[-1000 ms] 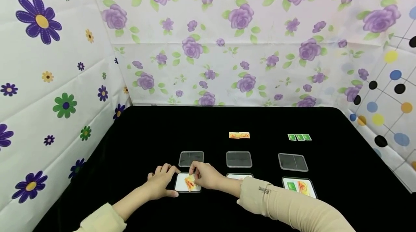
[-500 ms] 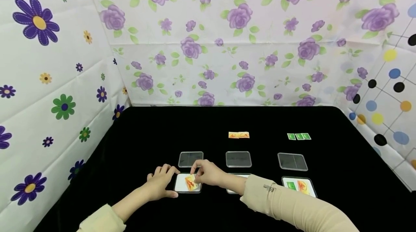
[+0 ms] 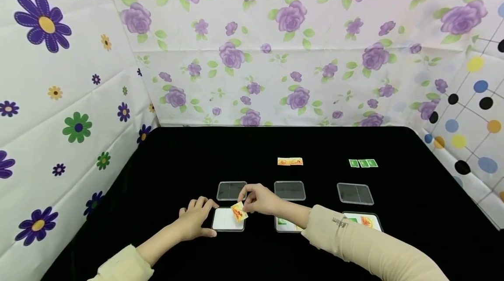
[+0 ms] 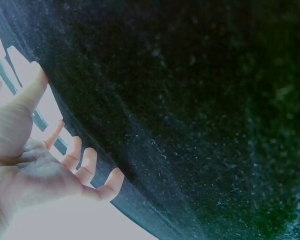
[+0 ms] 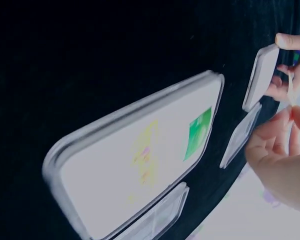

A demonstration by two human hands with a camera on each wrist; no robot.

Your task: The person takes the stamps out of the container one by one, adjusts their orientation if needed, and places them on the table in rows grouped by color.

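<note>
My right hand [image 3: 261, 200] pinches a small orange-and-yellow printed paper [image 3: 238, 212] between thumb and forefinger, over the right part of a white-lined shallow case [image 3: 222, 224]. The paper tilts, and in the right wrist view its thin edge shows above the fingertips. At the left side of that case lies my left hand [image 3: 195, 219], fingers spread, forefinger at the upper corner and thumb at the lower one. Its loosely bent fingers [image 4: 89, 162] show in the left wrist view. The white lining of the case is bare.
A middle case [image 5: 140, 160] holds a green and a yellow-orange print; the right case [image 3: 360, 218] holds similar ones. Behind stand clear lids [image 3: 229, 191]. Farther back lie orange papers [image 3: 290, 161] and several green ones [image 3: 363, 163] on the black cloth [image 3: 189, 154].
The orange paper has come up off the white lining, moving right and away in my right hand's pinch. My left hand has stayed at the case.
</note>
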